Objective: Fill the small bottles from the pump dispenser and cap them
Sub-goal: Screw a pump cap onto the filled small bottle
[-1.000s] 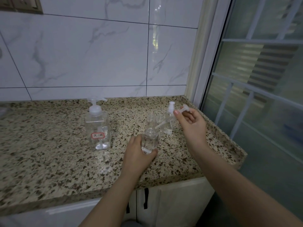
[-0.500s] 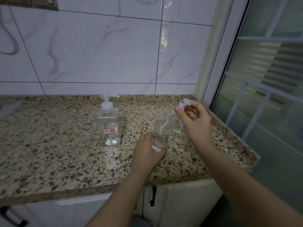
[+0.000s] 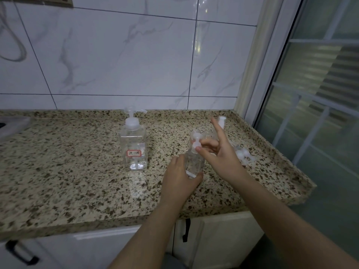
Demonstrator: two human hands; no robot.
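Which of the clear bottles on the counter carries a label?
The large pump dispenser, standing left of both hands: it bears a red-bordered label. The small bottle in the left hand shows none.

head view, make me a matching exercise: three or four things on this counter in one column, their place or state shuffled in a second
Things
1. pump dispenser
2. small bottle
3. pump cap
4. loose caps

Places or states
a. lying on the counter, to the right of both hands
b. gripped round its base by the left hand
c. standing alone, red-bordered label on its front
d. pinched by the right hand at the bottle's neck

Pairs: 1-c, 2-b, 3-d, 4-a
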